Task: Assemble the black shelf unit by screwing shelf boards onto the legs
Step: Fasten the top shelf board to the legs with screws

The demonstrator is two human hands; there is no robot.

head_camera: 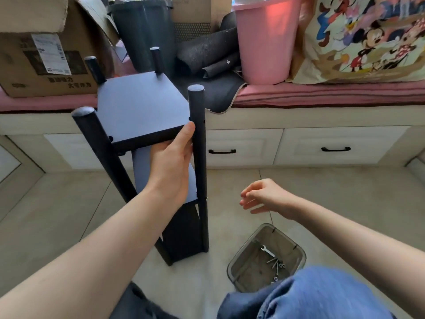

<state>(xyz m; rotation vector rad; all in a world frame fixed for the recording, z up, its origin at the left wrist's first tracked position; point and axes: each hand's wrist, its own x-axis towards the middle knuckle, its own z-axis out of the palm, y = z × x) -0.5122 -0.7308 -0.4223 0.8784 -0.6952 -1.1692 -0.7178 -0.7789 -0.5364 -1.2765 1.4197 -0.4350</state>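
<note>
Where the black shelf unit [147, 139] stands on the pale tiled floor [333, 192], left of centre in the head view, it shows four round matte legs and at least two flat boards. Its top shelf board [140, 104] sits a little below the leg tops, so four rounded stubs rise above it; a lower board [161, 180] shows beneath, partly hidden by the arm. The near right leg [199, 157] runs straight down to the floor, with small holes visible near the top board's corner.

At the front edge of the top board, the left hand [172, 157] grips from below, thumb up against the board's corner just beside the near right leg. The right hand [262, 196] hangs in the air at about 3 o'clock from the unit's lower half, fingers loosely spread and holding nothing.

At 5 o'clock from the unit, a clear plastic bin [296, 249] sits on the floor with a small wrench [268, 250] and loose bolts [277, 267] inside. Bare floor lies between unit and bin. Behind, at 12 o'clock, a cushioned bench with drawers [299, 143] stands close to the unit's back legs, carrying a cardboard box [46, 56] and a pink bucket [266, 42].
</note>
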